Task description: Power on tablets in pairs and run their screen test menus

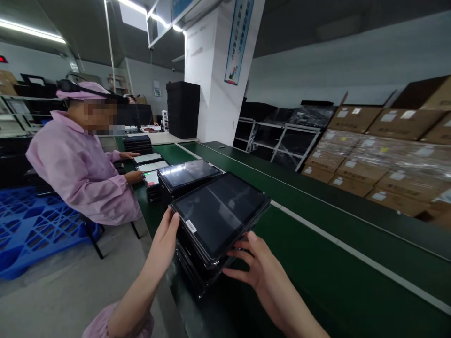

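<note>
Black, glossy tablets (220, 211) sit stacked, clamped between both hands (166, 237), barcode label (190, 226) showing.

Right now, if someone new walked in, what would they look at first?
Probably the stack of glossy black screen panels in the middle, with the left hand and right hand at its edges. Next, the person in the pink smock, left of the green bench, and the blue plastic pallet on the floor, far left.
</note>
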Demonstrator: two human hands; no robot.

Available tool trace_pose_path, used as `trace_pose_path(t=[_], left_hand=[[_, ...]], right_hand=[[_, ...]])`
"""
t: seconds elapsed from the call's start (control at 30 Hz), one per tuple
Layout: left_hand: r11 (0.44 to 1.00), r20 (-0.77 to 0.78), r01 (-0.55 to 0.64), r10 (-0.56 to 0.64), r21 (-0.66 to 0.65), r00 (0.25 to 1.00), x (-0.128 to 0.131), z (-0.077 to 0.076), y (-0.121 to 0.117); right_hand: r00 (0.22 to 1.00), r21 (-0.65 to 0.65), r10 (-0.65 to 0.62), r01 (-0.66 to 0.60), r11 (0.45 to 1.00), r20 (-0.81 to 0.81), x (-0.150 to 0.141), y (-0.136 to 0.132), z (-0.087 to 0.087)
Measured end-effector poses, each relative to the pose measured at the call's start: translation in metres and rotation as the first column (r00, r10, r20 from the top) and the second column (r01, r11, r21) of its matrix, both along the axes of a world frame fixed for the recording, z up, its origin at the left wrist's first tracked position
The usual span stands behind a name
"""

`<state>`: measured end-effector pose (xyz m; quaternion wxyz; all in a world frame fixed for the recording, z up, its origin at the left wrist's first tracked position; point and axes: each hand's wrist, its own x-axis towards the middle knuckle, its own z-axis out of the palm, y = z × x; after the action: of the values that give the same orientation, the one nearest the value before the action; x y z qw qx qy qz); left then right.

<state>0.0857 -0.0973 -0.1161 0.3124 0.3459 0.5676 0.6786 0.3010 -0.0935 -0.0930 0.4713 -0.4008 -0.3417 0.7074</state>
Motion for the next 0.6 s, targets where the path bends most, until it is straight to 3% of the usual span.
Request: trace_pose_path(t=[0.17, 0.27, 0.37, 0.5, 0.6], left_hand=[[1.000, -0.140, -0.004, 0.008, 0.028, 0.990, 0.010, 0.016, -0.006], [0.995, -0.112, 0.014, -0.003, 0.098, 0.994, 0.012, 0.022, -0.007], [0.984, -0.060, 0.103, -0.095, 0.147, 0.994, 0.019, 0.026, -0.013], [0.942, -0.018, 0.255, -0.258, 0.220, 0.966, 0.048, 0.030, -0.027], [0.942, -0.058, 0.292, -0.286, 0.165, 0.956, 0.083, 0.028, -0.040]], right_hand=[[0.997, -0.011, 0.013, -0.012, 1.000, 0.070, -0.004, 0.008, -0.006], [0.997, -0.036, 0.026, -0.023, 0.999, 0.078, -0.002, 0.010, -0.007], [0.999, -0.053, 0.016, -0.014, 0.998, 0.032, 0.003, 0.011, -0.014], [0.997, -0.077, -0.079, 0.079, 0.994, 0.004, 0.012, 0.013, -0.035], [0.988, -0.059, -0.146, 0.143, 0.988, -0.044, 0.022, 0.011, -0.051]])
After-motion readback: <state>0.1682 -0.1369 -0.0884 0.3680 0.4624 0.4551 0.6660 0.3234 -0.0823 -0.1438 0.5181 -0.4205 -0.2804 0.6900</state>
